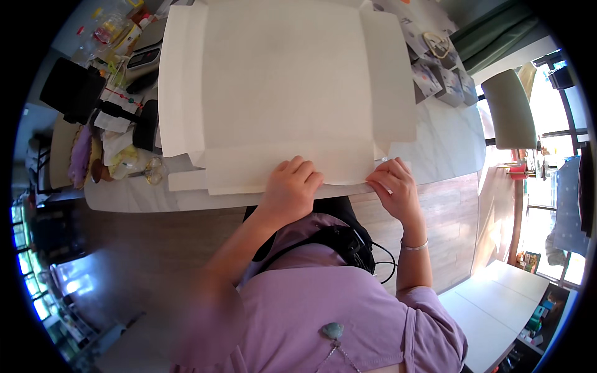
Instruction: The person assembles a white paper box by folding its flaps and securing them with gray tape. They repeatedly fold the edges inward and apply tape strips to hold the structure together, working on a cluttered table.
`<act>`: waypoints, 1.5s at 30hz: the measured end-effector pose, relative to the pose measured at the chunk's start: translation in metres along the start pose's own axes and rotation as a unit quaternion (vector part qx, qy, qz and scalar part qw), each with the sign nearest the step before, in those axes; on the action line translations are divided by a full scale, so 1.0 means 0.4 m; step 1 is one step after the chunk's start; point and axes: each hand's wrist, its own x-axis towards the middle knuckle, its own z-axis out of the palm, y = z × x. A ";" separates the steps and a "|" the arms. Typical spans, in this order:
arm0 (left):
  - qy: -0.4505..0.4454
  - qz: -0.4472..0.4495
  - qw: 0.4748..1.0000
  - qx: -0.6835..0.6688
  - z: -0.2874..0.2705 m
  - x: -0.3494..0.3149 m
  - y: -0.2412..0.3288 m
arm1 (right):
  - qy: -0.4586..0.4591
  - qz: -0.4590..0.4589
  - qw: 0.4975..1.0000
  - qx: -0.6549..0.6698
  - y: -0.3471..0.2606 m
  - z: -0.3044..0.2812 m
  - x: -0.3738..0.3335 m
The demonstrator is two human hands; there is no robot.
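Note:
A large white cardboard box blank (286, 81) lies on the marble-patterned table (444, 133), its side flaps creased and partly raised. Along its near edge runs a folded flap, with a short tab sticking out at the left end. My left hand (292, 186) is closed on this near flap, right of its middle, fingers curled over the edge. At the near right corner my right hand (396, 189) pinches the end of the same flap between thumb and fingers. The thumb of my left hand is mostly hidden.
Scissors (152, 172) lie left of the blank. Beyond them stand a black stand (140, 121), a device with a small screen (144, 58) and plastic bottles (112, 25). Several small patterned boxes (449, 86) sit at the far right. A chair (510, 109) stands beyond the table's right end.

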 end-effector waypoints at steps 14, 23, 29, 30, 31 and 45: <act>-0.009 -0.012 0.999 -0.031 0.068 0.068 0.014 | -0.053 0.052 0.997 -0.022 0.016 0.004 0.014; -0.070 -0.195 0.976 -0.063 0.053 0.109 0.037 | -0.093 0.293 0.950 0.061 -0.016 0.002 0.057; -0.124 -0.228 0.966 -0.010 0.052 0.129 0.035 | 0.062 0.057 0.992 -0.091 -0.073 0.098 -0.046; -0.134 -0.231 0.964 -0.008 0.051 0.133 0.031 | 0.062 -0.023 0.992 -0.111 -0.083 0.119 -0.071; -0.145 -0.231 0.962 -0.005 0.052 0.136 0.027 | 0.039 0.000 0.992 -0.117 -0.107 0.128 -0.082; -0.118 -0.167 0.979 0.005 -0.133 0.021 -0.030 | -0.035 0.081 0.970 -0.228 -0.193 0.184 -0.075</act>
